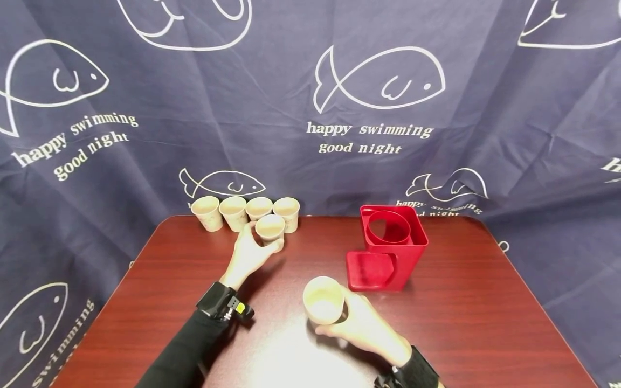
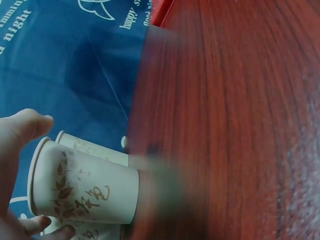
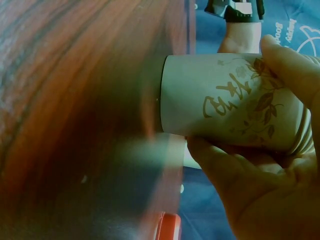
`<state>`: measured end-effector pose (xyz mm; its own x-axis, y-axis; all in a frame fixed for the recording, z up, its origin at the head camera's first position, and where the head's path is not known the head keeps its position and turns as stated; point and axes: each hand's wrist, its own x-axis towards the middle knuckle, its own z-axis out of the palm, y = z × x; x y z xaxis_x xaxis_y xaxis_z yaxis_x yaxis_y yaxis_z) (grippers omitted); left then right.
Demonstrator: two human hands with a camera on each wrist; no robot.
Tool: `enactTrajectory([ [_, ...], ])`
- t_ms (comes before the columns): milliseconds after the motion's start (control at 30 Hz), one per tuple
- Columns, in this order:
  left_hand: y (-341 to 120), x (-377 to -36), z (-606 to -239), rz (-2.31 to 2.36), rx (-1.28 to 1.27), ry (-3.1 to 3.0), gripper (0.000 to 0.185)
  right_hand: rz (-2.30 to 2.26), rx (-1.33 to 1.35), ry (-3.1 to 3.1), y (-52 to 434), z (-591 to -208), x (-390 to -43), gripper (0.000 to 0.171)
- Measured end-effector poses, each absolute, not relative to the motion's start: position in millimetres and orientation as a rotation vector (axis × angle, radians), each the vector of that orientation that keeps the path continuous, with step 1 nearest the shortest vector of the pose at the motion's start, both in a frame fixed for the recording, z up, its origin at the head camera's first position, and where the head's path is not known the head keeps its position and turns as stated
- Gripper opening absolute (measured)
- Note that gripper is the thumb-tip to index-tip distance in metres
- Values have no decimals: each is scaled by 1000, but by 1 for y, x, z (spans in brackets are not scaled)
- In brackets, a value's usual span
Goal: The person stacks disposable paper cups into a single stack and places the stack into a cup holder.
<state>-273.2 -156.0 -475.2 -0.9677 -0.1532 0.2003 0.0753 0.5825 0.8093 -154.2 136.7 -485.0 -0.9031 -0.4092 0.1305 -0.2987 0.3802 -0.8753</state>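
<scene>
Nearest me, the right hand (image 1: 366, 326) has its fingers and thumb curled round a printed paper cup (image 1: 323, 300), held just off the dark red table (image 1: 466, 318) in front of the red cup holder (image 1: 390, 249); thin paper like that could buckle if the squeeze tightens, or catch the holder's ring if it comes in tilted. Farther back, the left hand (image 1: 249, 253) pinches a second paper cup (image 1: 269, 229) right against the row of four cups (image 1: 245, 210) at the far edge, so a careless lift could knock a neighbour over toward the fish-print cloth (image 1: 378, 97).
</scene>
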Motion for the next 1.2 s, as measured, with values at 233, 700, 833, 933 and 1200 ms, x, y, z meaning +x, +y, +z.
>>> enactTrajectory([
  [233, -158, -277, -480, -1322, 43, -2523, 69, -1569, -623, 2494, 138, -483, -153, 69],
  [700, -161, -281, -488, -1317, 43, -2514, 64, -1569, -634, 2486, 138, -483, -154, 69],
  [833, -159, -282, -490, -1314, 29, -2524, 68, -1561, -630, 2492, 139, -483, -154, 69],
  [933, -157, -283, -490, -1319, 29, -2522, 69, -1562, -624, 2496, 139, -483, -154, 69],
  [1200, -154, -279, -492, -1338, 62, -2509, 66, -1545, -615, 2500, 138, -482, -154, 70],
])
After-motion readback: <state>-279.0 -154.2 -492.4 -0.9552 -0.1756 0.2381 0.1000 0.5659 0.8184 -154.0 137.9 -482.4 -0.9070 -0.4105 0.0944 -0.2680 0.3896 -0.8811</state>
